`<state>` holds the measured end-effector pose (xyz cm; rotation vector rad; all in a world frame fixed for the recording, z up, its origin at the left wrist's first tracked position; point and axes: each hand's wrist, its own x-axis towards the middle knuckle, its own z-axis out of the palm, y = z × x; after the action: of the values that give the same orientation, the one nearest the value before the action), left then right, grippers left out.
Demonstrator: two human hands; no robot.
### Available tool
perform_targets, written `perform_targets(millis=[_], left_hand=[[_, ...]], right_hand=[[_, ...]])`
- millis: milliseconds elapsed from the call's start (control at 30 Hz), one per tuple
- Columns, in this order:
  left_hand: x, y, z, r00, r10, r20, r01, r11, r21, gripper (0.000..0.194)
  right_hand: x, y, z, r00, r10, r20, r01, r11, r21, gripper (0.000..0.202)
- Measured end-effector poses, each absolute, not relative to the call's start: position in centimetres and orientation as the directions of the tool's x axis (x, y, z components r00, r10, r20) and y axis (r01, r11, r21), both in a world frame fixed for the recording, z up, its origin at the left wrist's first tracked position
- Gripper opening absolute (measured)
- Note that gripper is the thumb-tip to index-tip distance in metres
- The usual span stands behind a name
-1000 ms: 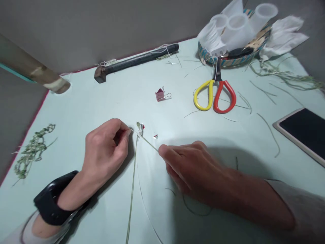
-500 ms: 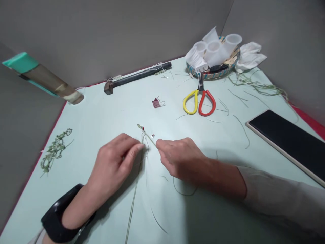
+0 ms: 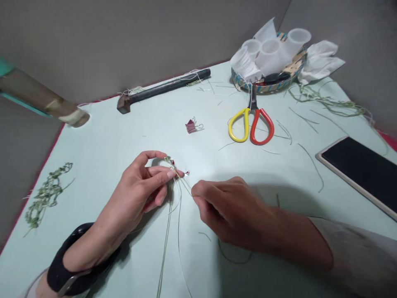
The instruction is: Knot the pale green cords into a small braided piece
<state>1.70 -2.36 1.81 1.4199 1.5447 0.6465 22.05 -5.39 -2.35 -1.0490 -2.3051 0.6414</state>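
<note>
A small knotted green piece (image 3: 169,160) with a red bit on it is pinched between the thumb and fingers of my left hand (image 3: 142,182). Green and white threads (image 3: 166,240) hang down from it over the pale table. My right hand (image 3: 231,207) is closed on green threads (image 3: 185,186) that run taut from the knotted piece to its fingertips. Just right of my left fingertips lies a tiny red and silver bit (image 3: 187,173).
Beyond the hands lie a binder clip (image 3: 192,126), scissors (image 3: 254,124) and a hammer (image 3: 164,90). A basket (image 3: 269,86) holds white cups. A phone (image 3: 362,174) is at right, a knotted green strand (image 3: 46,194) at left, and a tube-like object (image 3: 46,97) at upper left.
My left hand has moved up to the knotted piece and pinches it. My right hand has shifted slightly down and right with its threads. The whole view has moved a little.
</note>
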Motion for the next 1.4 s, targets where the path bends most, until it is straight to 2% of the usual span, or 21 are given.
perform_targets(millis=[100,267,367,533,667,1000,1167,1400], left_hand=[[1.5,-2.0,1.5,0.065,0.925,-0.374,0.382,0.323,0.866,0.029],[1.5,-2.2,1.3,0.005,0.911,-0.412,0.313,0.389,0.866,0.035],[1.7,-2.4,1.7,-0.035,0.906,-0.423,0.315,0.411,0.855,0.033],[1.7,-2.2,2.3,0.013,0.860,-0.509,0.340,0.475,0.812,0.014],[1.3,-2.0,2.2,0.046,0.841,-0.540,0.366,0.488,0.792,0.022],[1.1,-2.1,1.1,-0.047,0.892,-0.449,0.390,0.431,0.814,0.017],[1.1,-2.2,0.7,-0.039,0.914,-0.404,0.429,0.380,0.819,0.016],[1.8,-1.9,0.8,-0.006,0.931,-0.366,0.476,0.325,0.817,0.026]], right_hand=[[22.3,-5.4,-2.1,-0.568,0.777,0.272,0.500,0.588,-0.636,0.021],[22.3,-5.6,-1.9,-0.536,0.785,0.311,0.502,0.592,-0.630,0.020],[22.3,-5.7,-1.9,-0.534,0.790,0.302,0.526,0.590,-0.612,0.019],[22.3,-5.8,-2.0,-0.544,0.781,0.305,0.531,0.603,-0.595,0.018],[22.4,-5.9,-2.1,-0.550,0.783,0.291,0.534,0.597,-0.599,0.020],[22.4,-5.7,-2.0,-0.561,0.785,0.263,0.529,0.584,-0.615,0.021],[22.4,-5.6,-1.9,-0.523,0.812,0.260,0.544,0.552,-0.632,0.019],[22.3,-4.9,-1.7,-0.604,0.780,0.167,0.531,0.549,-0.646,0.019]])
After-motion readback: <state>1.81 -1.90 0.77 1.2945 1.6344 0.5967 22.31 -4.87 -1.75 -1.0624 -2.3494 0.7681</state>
